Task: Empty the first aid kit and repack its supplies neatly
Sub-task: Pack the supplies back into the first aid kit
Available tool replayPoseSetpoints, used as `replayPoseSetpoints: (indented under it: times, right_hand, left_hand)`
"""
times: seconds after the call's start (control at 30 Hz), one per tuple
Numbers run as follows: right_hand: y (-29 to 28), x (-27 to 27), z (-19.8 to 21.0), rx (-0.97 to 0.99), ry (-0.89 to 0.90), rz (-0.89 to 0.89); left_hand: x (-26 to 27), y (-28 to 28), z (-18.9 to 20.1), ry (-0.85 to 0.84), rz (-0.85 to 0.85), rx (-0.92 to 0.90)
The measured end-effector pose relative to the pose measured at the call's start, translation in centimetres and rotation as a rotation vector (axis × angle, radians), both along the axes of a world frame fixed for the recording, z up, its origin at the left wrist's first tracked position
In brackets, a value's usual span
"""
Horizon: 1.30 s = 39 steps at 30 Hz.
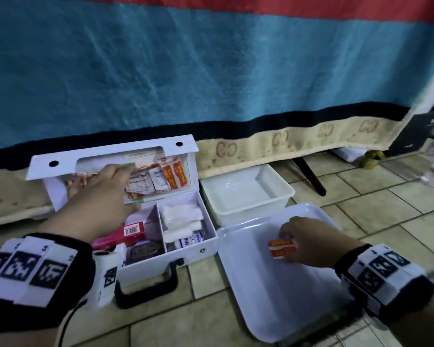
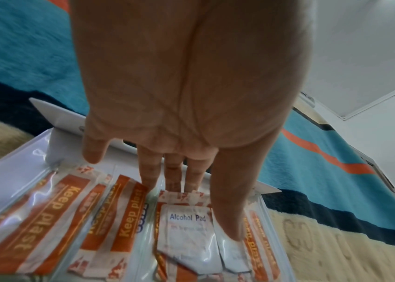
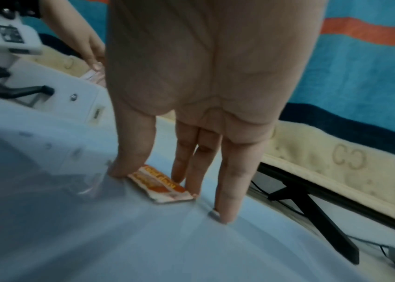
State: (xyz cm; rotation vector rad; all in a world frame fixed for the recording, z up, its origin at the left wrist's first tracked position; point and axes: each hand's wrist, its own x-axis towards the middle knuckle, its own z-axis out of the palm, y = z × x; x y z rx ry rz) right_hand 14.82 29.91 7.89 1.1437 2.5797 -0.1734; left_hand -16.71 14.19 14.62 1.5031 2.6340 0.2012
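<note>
The white first aid kit [image 1: 203,249] stands open on the tiled floor, its lid [image 1: 110,151] upright. A clear pocket in the lid holds orange plasters [image 2: 54,209] and alcohol pads [image 2: 186,229]. My left hand [image 1: 118,171] reaches to the pocket's top edge. Its straight fingers [image 2: 148,171] slip behind the packets and the thumb lies on the clear front. The base holds a red box [image 1: 133,231], white gauze [image 1: 181,216] and a bandage roll [image 1: 188,242]. On the white tray [image 1: 273,296] my right hand [image 1: 292,234] pinches a small orange plaster packet [image 3: 162,183] between thumb and fingers.
A white plastic bin [image 1: 248,196] sits behind the tray, right of the kit. A blue, black and cream blanket [image 1: 211,71] hangs close behind everything. The kit's black handle [image 1: 148,289] points toward me. A black stand leg [image 1: 311,176] crosses the tiles at the back right.
</note>
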Motion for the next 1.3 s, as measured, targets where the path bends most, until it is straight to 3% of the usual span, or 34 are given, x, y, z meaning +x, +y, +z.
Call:
replayPoseSetpoints:
  times: [0.17,0.3,0.37,0.47,0.57,0.63,0.77,0.83,0.87,0.97,1.1,1.2,1.3]
  right_hand:
    - [-0.5,-0.9,-0.7,0.041,-0.051,-0.014]
    - [-0.1,-1.7,-0.2,-0.087,-0.057,-0.034]
    - [-0.1,-3.0,1.0,-0.185,0.082,-0.034]
    - [-0.8,-6.5,3.3,-0.287,0.515,-0.053]
    - [-2.2,-11.1,5.4,-0.623,0.954,-0.060]
    - [-2.8,-14.2,6.0,-0.813,1.065,-0.022]
    - [-4.1,-19.8,6.7,-0.915,1.181,-0.006]
    - [-4.3,-22.0,7.3,-0.846,1.345,-0.037]
    - [-4.2,-22.9,7.6,-0.722,1.388,-0.035]
    - [-3.5,-24.8,7.8,-0.271,1.271,0.046]
    - [-3.8,-25.3,8.2,0.113,0.670,0.270]
    - [-4.0,-25.4,8.8,0.158,0.520,0.298]
    - [-4.1,-25.7,9.4,0.081,0.516,0.282]
  left_hand:
    - [0.5,-0.1,0.0,-0.012,0.028,-0.021]
    - [0.5,-0.3,0.4,-0.039,0.021,0.006]
    - [0.5,-0.3,0.3,-0.028,0.018,0.005]
    - [0.3,-0.4,-0.2,-0.048,0.031,0.004]
    - [0.4,-0.7,-0.6,-0.079,0.026,0.025]
    - [0.3,-0.9,-0.7,-0.096,0.009,0.037]
    - [-0.1,-1.4,-0.9,-0.110,-0.020,0.072]
    - [-0.1,-1.6,-1.1,-0.077,-0.031,0.085]
    - [-0.2,-1.7,-1.2,-0.064,-0.043,0.095]
    - [-0.1,-1.8,-1.1,-0.035,-0.075,0.138]
    - [-0.4,-2.0,-0.9,-0.052,-0.074,0.190]
    - [-0.5,-2.0,-1.0,-0.054,-0.070,0.199]
    - [-0.6,-1.8,-1.0,-0.057,-0.065,0.201]
